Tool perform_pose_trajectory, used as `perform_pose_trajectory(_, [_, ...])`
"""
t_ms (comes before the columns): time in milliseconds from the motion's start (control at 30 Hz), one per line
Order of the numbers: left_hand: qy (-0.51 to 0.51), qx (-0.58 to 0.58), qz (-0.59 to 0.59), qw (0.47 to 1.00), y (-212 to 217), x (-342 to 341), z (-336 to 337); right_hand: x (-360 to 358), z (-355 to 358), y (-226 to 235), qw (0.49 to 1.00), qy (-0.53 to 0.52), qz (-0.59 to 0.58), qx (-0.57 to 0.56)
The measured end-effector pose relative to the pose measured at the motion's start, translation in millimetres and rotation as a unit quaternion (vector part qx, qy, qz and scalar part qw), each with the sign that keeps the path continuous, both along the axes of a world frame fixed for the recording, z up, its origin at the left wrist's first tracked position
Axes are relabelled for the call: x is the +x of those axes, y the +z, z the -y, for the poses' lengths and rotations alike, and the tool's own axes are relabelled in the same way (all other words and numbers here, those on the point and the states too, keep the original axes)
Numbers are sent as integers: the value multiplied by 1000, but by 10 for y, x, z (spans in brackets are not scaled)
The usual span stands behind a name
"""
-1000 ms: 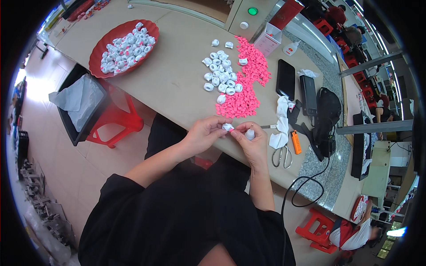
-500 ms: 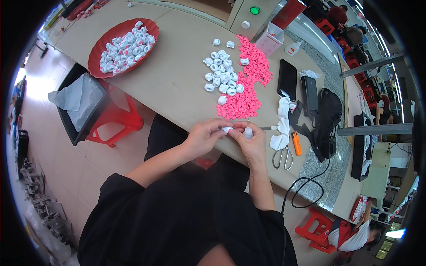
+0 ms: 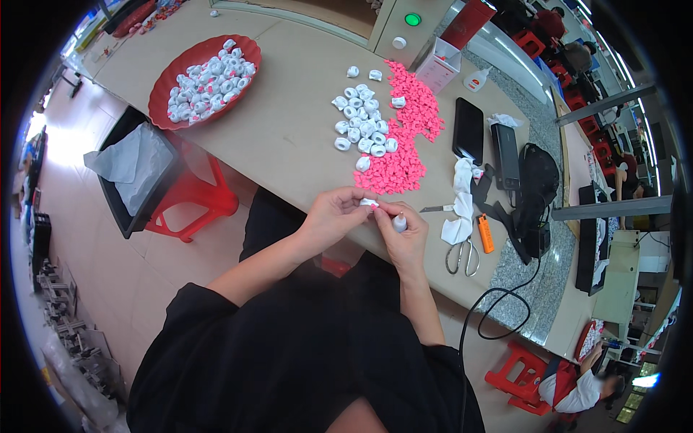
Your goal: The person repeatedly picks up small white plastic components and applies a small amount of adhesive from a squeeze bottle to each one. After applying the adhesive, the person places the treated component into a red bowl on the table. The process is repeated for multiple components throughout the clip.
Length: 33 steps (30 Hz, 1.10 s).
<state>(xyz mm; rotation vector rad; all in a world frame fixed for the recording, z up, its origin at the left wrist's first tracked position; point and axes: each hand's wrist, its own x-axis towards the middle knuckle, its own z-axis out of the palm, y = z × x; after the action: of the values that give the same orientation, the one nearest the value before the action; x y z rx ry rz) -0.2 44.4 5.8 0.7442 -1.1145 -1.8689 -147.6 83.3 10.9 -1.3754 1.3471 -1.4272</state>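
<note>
Left hand (image 3: pixel 338 214): fingers curled, thumb and fingertips closed in a pinch on one white piece
Right hand (image 3: pixel 406 242): half curled, a small white bottle (image 3: pixel 400 223) tucked among its fingers, nozzle up; thumb and forefinger meet the white piece, how firmly cannot be told
White piece (image 3: pixel 367 203): one, between both hands, over the near edge of the table (image 3: pixel 296 94); a touch of pink on its right end
White rings (image 3: pixel 351 112): a loose cluster beyond the hands, thick-walled, some with holes facing up (two lie apart at the far side, one on the pink)
Pink pieces (image 3: pixel 393 172): a long spread of small bits, right of the cluster and touching it
Red bowl (image 3: pixel 206 52): scalloped rim, at the left of the table, heaped with white pieces, many marked pink
Tools: metal scissors (image 3: pixel 463 249), partly beneath a crumpled white cloth (image 3: pixel 456 230); a blade (image 3: pixel 436 208) just left of the cloth; an orange item (image 3: pixel 486 233) beside the scissors
Electronics: black phone (image 3: pixel 468 130), screen up; black oblong device (image 3: pixel 504 156) to its right
Bin: black bin (image 3: pixel 115 198), pale liner, on a red stool (image 3: pixel 195 213)
</note>
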Motion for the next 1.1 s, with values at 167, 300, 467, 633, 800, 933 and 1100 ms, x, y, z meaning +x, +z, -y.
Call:
perform_pose_trajectory(167, [5, 25, -18, 1000, -27, -39, 4, 55, -29, -29, 995, -29, -75, -67])
perform_pose_trajectory(300, [-4, 31, -11, 999, -28, -50, 19, 63, -44, -60, 986, -45, -124, -98])
perform_pose_trajectory(467, [-10, 27, 11, 1000, -11, -46, 55, 64, -9, -81, 995, -47, -58, -63])
perform_pose_trajectory(633, [-49, 5, 30, 998, 11, -7, 71, 54, -3, -35, 999, -40, 14, -9])
perform_pose_trajectory(800, [-93, -15, 75, 993, 38, 22, 96, 29, -24, -29, 999, -31, 36, 10])
perform_pose_trajectory(933, [-119, -23, 151, 981, 104, 13, 87, 24, -29, -44, 993, -55, 88, 57])
perform_pose_trajectory(1100, [-116, -68, 147, 980, 98, -2, 74, 38, -11, -17, 988, -64, 99, 100])
